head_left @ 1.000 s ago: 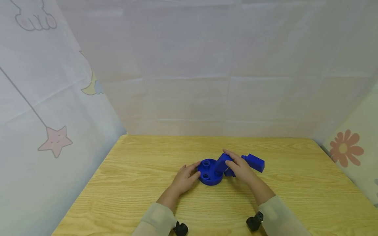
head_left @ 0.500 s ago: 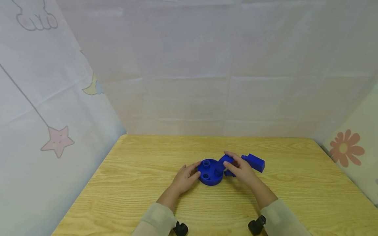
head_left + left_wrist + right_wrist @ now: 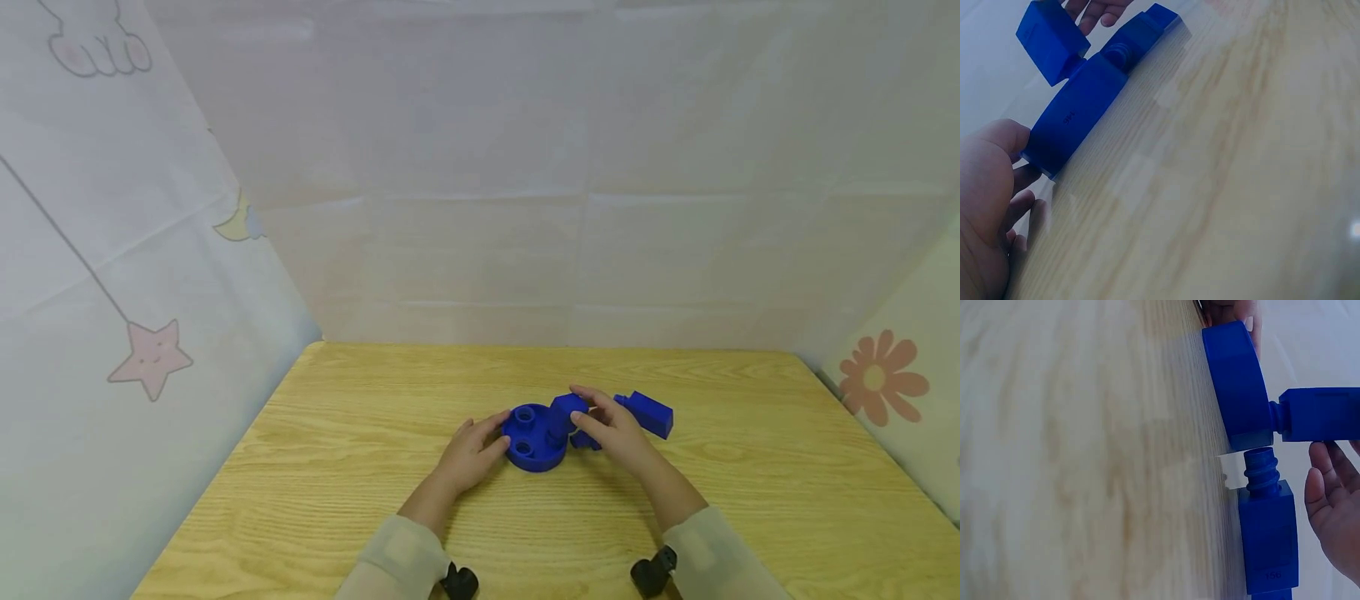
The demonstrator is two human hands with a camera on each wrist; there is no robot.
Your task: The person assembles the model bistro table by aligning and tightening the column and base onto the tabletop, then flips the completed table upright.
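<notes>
Left hand [image 3: 471, 454] rests relaxed against the round base [image 3: 531, 440]; right hand [image 3: 613, 429] pinches the upright block [image 3: 564, 414] plugged into it.

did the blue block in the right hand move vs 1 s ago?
Yes. The blue block has tipped from slanted to upright over the round base, which stayed put; right hand holds it.

Our left hand [image 3: 985, 206] touches the round blue base [image 3: 1075, 115] on the surface [image 3: 1222, 187]; a blue block [image 3: 1050, 37] stands on it.
</notes>
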